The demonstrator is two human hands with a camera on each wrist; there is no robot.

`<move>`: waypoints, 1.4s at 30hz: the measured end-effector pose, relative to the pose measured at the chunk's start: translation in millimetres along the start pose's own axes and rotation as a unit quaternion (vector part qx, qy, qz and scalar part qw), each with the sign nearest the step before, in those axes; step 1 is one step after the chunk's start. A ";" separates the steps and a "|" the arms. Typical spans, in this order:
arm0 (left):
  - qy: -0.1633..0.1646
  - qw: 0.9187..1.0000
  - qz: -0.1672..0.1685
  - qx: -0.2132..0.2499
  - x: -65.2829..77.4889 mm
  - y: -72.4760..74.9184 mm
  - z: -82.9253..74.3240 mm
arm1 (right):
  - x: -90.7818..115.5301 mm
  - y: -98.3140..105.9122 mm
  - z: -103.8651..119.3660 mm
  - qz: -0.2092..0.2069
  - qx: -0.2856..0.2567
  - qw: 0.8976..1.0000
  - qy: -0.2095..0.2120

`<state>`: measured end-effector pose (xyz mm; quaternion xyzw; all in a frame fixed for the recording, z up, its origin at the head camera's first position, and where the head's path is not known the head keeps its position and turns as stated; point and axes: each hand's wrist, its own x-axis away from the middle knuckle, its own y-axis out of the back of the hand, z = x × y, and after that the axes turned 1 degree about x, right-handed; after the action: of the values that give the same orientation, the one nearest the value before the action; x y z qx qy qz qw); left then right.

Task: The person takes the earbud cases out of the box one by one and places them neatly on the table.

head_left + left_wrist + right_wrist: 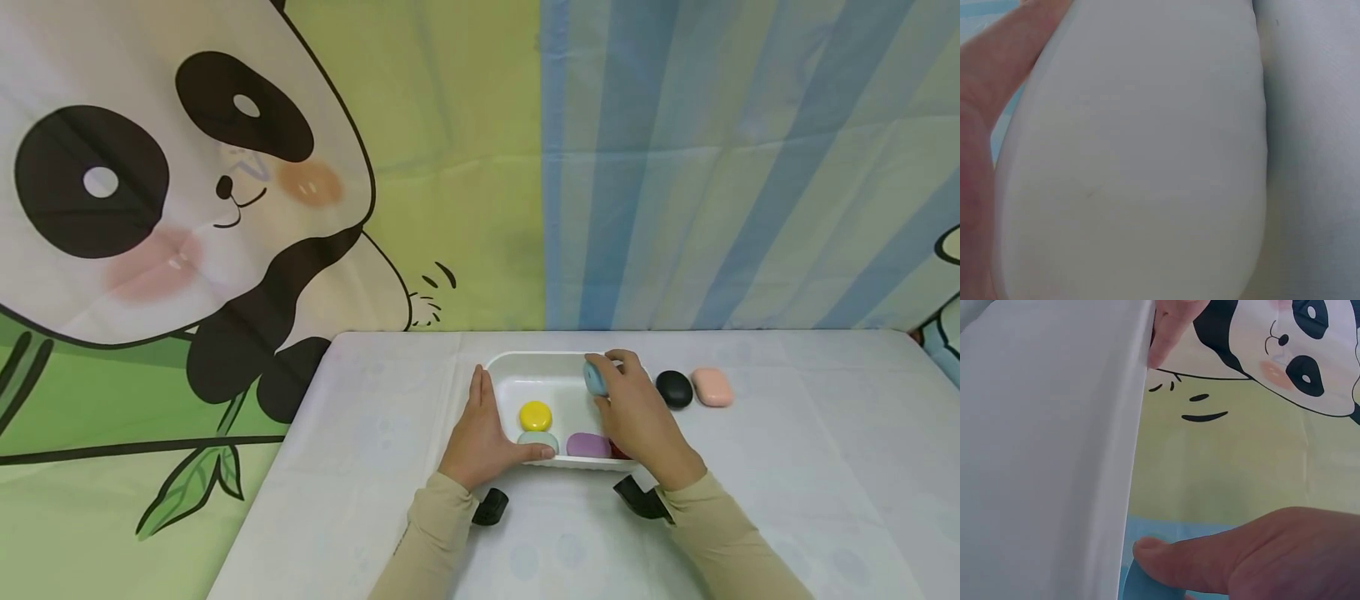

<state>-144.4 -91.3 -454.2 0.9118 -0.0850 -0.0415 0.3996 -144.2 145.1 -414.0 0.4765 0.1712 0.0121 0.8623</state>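
Blue soap-like piece [596, 378] is pinched in the right hand [637, 412], thumb pressed on one face and fingers bent round its far side, over the far right part of a white tray [566, 396]; whether it touches the tray floor beneath those fingertips cannot be told. It appears tilted on edge. The step in hand looks like placing or adjusting this piece among the others, and the next move would seem to call for a level, gentle lowering and a loosening of the pinch without knocking the wall. Left of and nearer than the right fingertips lie a yellow piece [536, 416] and a pale green piece [537, 438], the latter just beside the left thumb; below the right thumb are a purple piece [588, 445] and a red piece [619, 451], partly hidden by the hand. Outside the tray, to the right of the right knuckles, sit a black piece [674, 389] and a pink piece [712, 387]. As for pose, the right forearm slants in from the near right, wrist above the near rim; the left hand [483, 429] steadies the tray, fingers straight along its left wall, thumb stretched along the near rim.
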 end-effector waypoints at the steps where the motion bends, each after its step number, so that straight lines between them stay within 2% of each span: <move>1: 0.000 1.000 0.000 0.000 -0.1 -0.1 0.2 | 0.9 1.2 -1.3 -0.004 0.001 1.000 0.003; 6: 0.000 1.000 0.001 -0.005 -0.9 -0.8 1.2 | 6.1 7.1 -8.2 -0.026 0.010 0.999 0.019; 22: 0.008 1.000 0.000 -0.007 -0.7 -0.1 2.3 | 20.6 26.9 -36.4 -0.086 0.012 0.996 0.026; 29: 0.007 1.000 0.001 -0.008 -0.2 0.8 1.5 | 24.5 33.4 -49.4 -0.087 0.030 0.996 0.004; 36: 0.012 1.000 0.005 -0.006 -1.2 -0.7 1.7 | 31.6 39.6 -72.5 -0.110 0.048 0.993 0.006; 42: 0.013 1.000 0.004 -0.006 -1.5 -1.4 1.2 | 39.3 47.9 -89.0 -0.110 0.054 0.992 -0.022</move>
<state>-145.9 -91.0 -456.0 0.9094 -0.0829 -0.0284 0.4066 -127.7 251.2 -428.9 0.5010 0.2041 -0.1028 0.8347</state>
